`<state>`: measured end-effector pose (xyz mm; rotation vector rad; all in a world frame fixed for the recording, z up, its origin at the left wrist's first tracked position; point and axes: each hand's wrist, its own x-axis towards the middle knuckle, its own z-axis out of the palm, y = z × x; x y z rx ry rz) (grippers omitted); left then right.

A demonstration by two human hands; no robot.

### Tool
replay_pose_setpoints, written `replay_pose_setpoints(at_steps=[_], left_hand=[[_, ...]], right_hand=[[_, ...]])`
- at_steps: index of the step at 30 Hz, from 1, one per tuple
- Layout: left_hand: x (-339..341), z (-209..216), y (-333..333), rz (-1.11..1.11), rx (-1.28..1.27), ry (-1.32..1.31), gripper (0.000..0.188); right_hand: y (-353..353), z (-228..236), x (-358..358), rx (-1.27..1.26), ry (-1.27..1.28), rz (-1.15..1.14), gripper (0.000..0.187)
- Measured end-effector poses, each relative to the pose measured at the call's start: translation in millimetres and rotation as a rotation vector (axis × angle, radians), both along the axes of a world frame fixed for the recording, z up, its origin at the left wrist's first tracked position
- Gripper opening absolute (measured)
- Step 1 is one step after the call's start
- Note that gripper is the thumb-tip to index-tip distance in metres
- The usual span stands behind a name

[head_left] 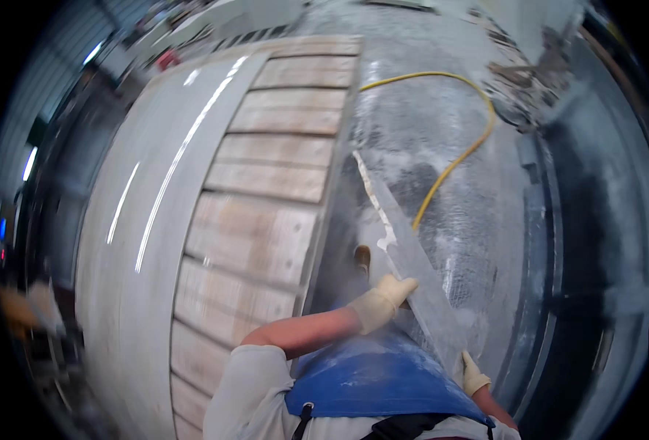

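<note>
A long, narrow strip of pale stone slab (429,282) slants in front of me, its far end rough and whitish along the left edge. My left hand (389,295), in a cream work glove, is closed over the strip's left edge about midway along. Lower down and to the right, my gloved right hand (473,375) grips the strip near its close end, with its fingers partly hidden. A blue apron (383,378) covers my front, just under the strip.
At my left stands a wooden-slatted bench (255,227) bearing a large glossy pale slab (156,176). A yellow hose (486,121) curves over the wet, dusty floor (427,117). Dark structures (588,293) line the right side, and broken scraps (533,73) lie far right.
</note>
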<state>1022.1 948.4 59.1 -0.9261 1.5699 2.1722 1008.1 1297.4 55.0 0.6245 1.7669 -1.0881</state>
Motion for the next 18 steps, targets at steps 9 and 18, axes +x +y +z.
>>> replay_pose_setpoints(at_steps=[9, 18], left_hand=[[-234, -23, -89, -0.390, 0.123, -0.170, 0.048], [-445, -41, -188, -0.386, 0.220, -0.318, 0.049]], right_hand=[[-96, 2, -103, 0.159, 0.028, -0.138, 0.062], [-199, -18, -319, 0.165, -0.050, -0.237, 0.059]])
